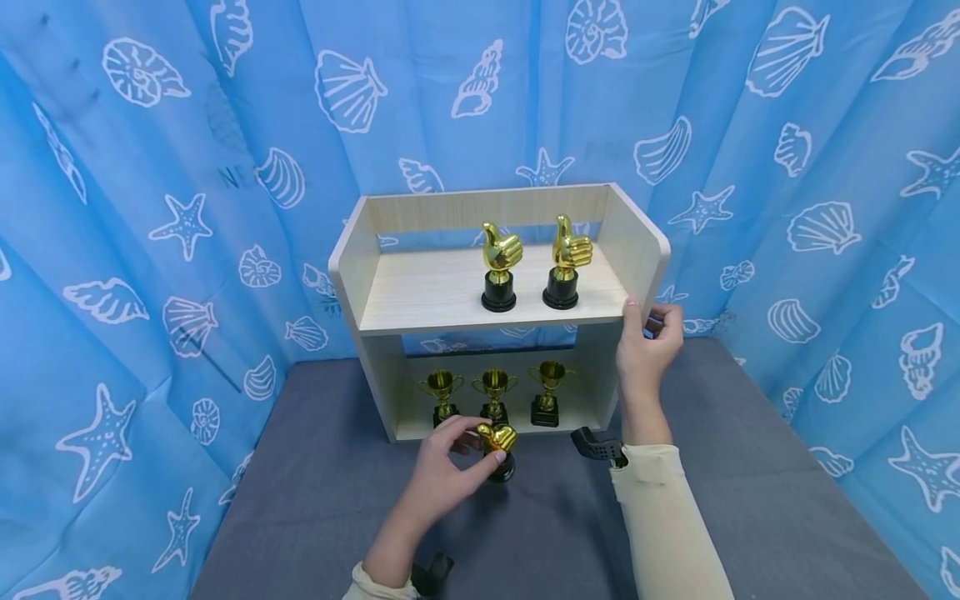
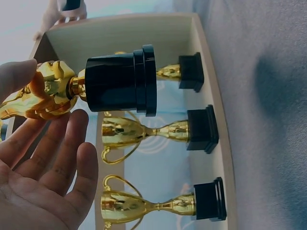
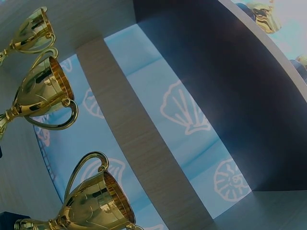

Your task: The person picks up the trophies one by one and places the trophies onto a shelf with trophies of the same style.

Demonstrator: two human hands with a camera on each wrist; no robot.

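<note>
My left hand [image 1: 444,468] pinches a gold thumbs-up trophy [image 1: 498,437] by its gold top, in front of the lower shelf. In the left wrist view its black base [image 2: 120,81] points away from the fingers. My right hand [image 1: 649,346] grips the front edge of the right side panel of a pale wooden shelf unit [image 1: 480,323]. Two more thumbs-up trophies, one at centre [image 1: 500,267] and one to its right [image 1: 566,262], stand upright on the upper shelf. Three gold cup trophies [image 1: 550,392] stand in a row on the lower shelf, two partly behind the left hand and held trophy.
The shelf unit stands on a grey cloth-covered table [image 1: 315,492]. Behind and at both sides hangs a blue curtain [image 1: 480,92] with white shell and starfish prints. Each wrist wears a black strap, the right one [image 1: 597,446] showing beside the sleeve.
</note>
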